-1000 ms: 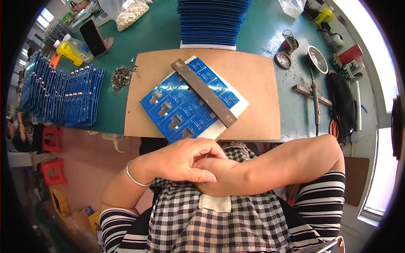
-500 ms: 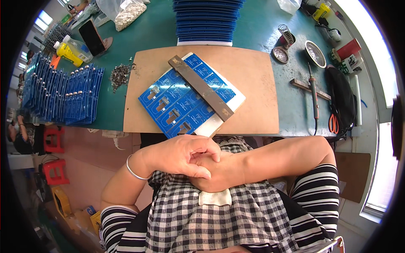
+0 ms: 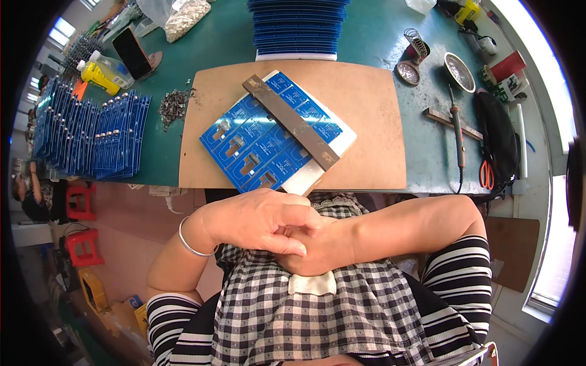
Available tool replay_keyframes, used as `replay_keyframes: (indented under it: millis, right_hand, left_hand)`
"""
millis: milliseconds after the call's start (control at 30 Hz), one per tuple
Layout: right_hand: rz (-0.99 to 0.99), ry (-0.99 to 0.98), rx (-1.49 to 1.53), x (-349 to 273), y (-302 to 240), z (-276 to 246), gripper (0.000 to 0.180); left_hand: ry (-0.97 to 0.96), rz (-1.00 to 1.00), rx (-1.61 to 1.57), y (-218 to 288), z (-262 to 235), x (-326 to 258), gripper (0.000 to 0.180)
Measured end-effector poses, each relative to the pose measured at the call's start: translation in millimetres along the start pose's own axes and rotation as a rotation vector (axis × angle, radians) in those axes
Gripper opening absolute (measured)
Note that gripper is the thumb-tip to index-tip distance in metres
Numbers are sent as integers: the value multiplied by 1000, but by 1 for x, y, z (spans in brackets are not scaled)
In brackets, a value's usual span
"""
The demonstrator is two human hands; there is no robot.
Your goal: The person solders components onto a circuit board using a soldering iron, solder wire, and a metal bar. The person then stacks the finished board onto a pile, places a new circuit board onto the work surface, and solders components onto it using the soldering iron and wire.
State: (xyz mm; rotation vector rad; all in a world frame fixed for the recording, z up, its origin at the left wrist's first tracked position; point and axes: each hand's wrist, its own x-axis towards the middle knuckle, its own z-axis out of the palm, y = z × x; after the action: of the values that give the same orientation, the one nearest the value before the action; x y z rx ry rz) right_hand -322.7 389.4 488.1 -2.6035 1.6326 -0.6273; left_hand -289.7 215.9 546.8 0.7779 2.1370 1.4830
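Note:
My left hand (image 3: 259,218) lies over my right hand (image 3: 317,247) in front of my checked apron, below the table edge. The fingers are folded together and neither hand holds an object. A silver bangle (image 3: 186,239) sits on my left wrist. On the brown board (image 3: 372,116) lies a blue circuit board panel (image 3: 256,143) on a white backing, set at an angle. A dark metal bar (image 3: 293,122) rests across the panel. My hands are apart from the panel, a little nearer to me than its closest corner.
A stack of blue panels (image 3: 298,24) stands behind the board. Upright blue panels (image 3: 88,134) fill a rack at left, beside a pile of small parts (image 3: 173,107). At right lie a soldering iron (image 3: 456,131), orange-handled scissors (image 3: 486,175) and a metal dish (image 3: 459,70). Red stools (image 3: 82,244) stand on the floor.
My clasped hands have shifted slightly within the lap. The view has tilted a little, so the table sits somewhat lower in the picture. Nothing on the table has moved.

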Motion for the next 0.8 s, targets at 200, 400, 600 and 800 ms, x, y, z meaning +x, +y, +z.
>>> replay_keyframes:
  millis: [200,400,600,800]
  right_hand:
    - [3,46,-65,0,-3,2,14]
    - [2,37,-72,0,-2,3,15]
    - [39,-17,32,0,-3,6,17]
    - [11,24,-84,-1,-4,4,19]
  left_hand:
    - [29,67,51,-7,4,-2,23]
    - [-34,-10,58,0,-2,-2,23]
    - [-43,-2,94,-5,0,-3,22]
    - [3,42,141,-2,1,-3,22]
